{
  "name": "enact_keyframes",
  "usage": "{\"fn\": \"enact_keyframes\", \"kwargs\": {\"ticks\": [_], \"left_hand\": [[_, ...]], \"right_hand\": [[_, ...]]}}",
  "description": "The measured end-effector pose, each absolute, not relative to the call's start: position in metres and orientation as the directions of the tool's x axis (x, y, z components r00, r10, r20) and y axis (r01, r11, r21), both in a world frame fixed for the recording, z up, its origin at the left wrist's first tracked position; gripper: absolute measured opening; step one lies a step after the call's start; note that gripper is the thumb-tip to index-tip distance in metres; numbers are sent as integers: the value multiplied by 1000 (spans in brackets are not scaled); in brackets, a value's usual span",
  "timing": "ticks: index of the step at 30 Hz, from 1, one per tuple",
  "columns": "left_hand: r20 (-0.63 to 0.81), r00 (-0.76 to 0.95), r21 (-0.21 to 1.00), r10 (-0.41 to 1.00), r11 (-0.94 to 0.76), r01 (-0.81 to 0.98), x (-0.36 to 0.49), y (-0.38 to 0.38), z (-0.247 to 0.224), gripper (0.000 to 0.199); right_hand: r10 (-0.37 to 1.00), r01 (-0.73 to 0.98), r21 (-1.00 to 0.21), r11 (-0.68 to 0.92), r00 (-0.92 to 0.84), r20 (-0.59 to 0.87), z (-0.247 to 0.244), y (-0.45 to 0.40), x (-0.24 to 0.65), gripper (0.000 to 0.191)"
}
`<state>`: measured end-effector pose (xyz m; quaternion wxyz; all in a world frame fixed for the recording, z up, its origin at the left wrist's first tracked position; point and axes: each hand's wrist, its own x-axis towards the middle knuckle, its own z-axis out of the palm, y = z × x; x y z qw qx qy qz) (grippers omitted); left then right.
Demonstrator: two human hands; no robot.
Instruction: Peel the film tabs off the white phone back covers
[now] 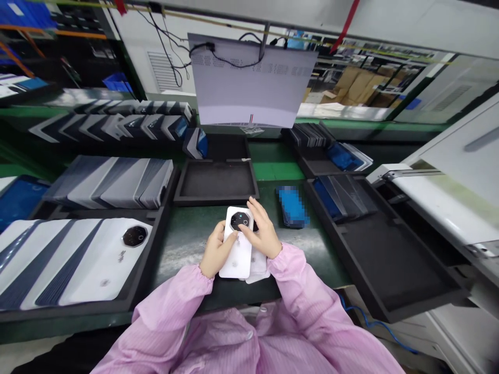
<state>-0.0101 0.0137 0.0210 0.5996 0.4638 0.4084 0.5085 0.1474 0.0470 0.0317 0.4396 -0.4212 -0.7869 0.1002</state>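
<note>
A white phone back cover point(236, 262) with a round black camera window sits over the middle of the bench, its top end pointing away from me. My left hand point(217, 249) grips its left edge, thumb on the white face. My right hand point(264, 228) is at the upper right edge, thumb across the camera window and fingers stretched along the far side. Another white back cover point(258, 267) lies partly hidden underneath. To the right, a small stack topped with blue point(293, 205) stands on the green bench point(183, 241); its surface is pixelated.
On the left, black trays hold rows of overlapping white covers point(97, 259) and grey ones point(117, 179). A shallow black tray point(216, 179) is ahead. At right, a long black tray point(393, 265) holds dark panels point(346, 195). A large grey panel point(253, 83) hangs above.
</note>
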Motion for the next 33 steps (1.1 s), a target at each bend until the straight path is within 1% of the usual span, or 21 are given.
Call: {"fn": "enact_keyframes", "kwargs": {"ticks": [2, 4, 5, 7, 9, 12, 14, 15, 17, 19, 20, 21, 23, 25, 28, 30, 33], "left_hand": [[-19, 173, 979, 985, 53, -195, -10, 16, 16, 43], [17, 200, 993, 980, 7, -120, -10, 19, 11, 40], [42, 221, 997, 974, -25, -80, -10, 21, 8, 40], [88, 253, 996, 963, -90, -6, -11, 24, 3, 40], [139, 215, 983, 967, -161, 85, -11, 24, -3, 43], [227, 108, 908, 968, -250, 336, -9, 11, -14, 56], [196, 134, 842, 971, -237, 484, -2, -6, -23, 70], [155, 163, 809, 974, -220, 545, 3, -15, -26, 76], [97, 204, 726, 974, -210, 655, 15, -31, -31, 86], [97, 204, 633, 974, -218, 743, 26, -40, -33, 88], [104, 198, 599, 975, -220, 770, 31, -43, -32, 87], [108, 192, 580, 975, -219, 785, 33, -43, -32, 85], [110, 187, 582, 976, -216, 784, 35, -42, -30, 83], [113, 182, 614, 977, -213, 760, 34, -40, -30, 84], [127, 168, 675, 978, -209, 707, 32, -43, -33, 86], [138, 148, 714, 979, -202, 670, 32, -48, -34, 88], [150, 125, 767, 981, -195, 611, 34, -57, -33, 88]], "right_hand": [[849, 502, -687, 524, -249, 466, 31, 52, 153, 54], [917, 402, -827, 393, -236, 321, 30, 58, 159, 46], [938, 356, -873, 333, -224, 266, 30, 61, 164, 42], [963, 308, -917, 252, -177, 205, 29, 67, 176, 36], [974, 359, -907, 219, -139, 180, 27, 74, 189, 33], [974, 517, -827, 219, -166, 154, 21, 81, 201, 25], [970, 584, -776, 239, -178, 165, 17, 84, 201, 25], [969, 601, -761, 243, -179, 169, 16, 84, 198, 29], [971, 616, -753, 233, -196, 140, 16, 85, 192, 44], [966, 618, -760, 201, -253, 50, 19, 89, 188, 58], [956, 615, -767, 182, -294, -10, 22, 92, 188, 62], [937, 616, -771, 160, -341, -78, 26, 96, 187, 62], [874, 630, -769, 110, -430, -227, 35, 108, 188, 57], [789, 664, -745, 61, -489, -372, 44, 121, 187, 52], [664, 730, -683, 28, -524, -533, 55, 133, 185, 54], [616, 753, -656, 50, -540, -573, 60, 133, 184, 54], [627, 737, -665, 120, -575, -525, 64, 123, 186, 55]]}}
